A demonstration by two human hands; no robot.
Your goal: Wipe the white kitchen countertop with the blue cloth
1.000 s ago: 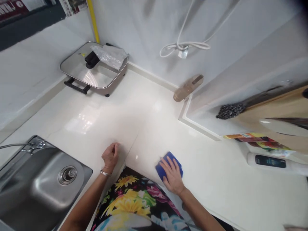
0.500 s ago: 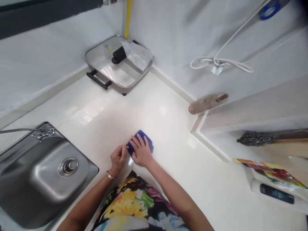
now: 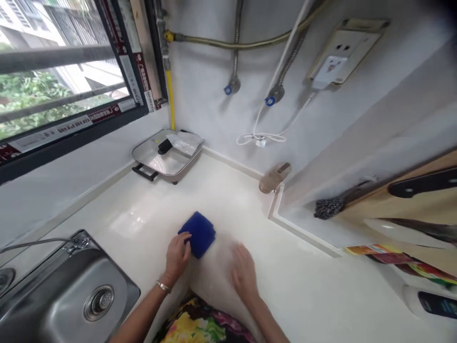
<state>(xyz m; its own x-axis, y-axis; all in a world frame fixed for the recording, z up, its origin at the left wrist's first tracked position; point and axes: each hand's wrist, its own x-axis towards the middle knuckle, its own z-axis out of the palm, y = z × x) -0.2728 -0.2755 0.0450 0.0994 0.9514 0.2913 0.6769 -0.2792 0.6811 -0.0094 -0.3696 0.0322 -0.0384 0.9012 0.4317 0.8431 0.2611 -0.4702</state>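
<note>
Two bare hands at a white countertop (image 3: 143, 224), seen from above; parts read left to right. Far left: a barred window (image 3: 53, 81) showing green foliage, and below it a stainless steel sink (image 3: 67, 305) with its drain strainer (image 3: 99, 303). Left hand (image 3: 176, 257), a metal bracelet (image 3: 163, 286) on the wrist: fingers together, tips on the left edge of a folded blue cloth (image 3: 200, 234); whether they grip it cannot be told. The cloth lies flat on the countertop, between the hands, touching the left hand only. Beyond it, at the back wall, sits a square skillet (image 3: 166, 155) with a glass lid, a clear plastic bag (image 3: 183, 142) on top. Right hand (image 3: 243, 271): just right of the cloth and apart from it, too motion-blurred to tell the state of its fingers. Further right: a beige object (image 3: 274, 177) at the wall corner, a wall socket (image 3: 344, 52) above, a black-handled knife (image 3: 423, 183) on a wooden board, and a white bottle (image 3: 428, 302) at lower right.
</note>
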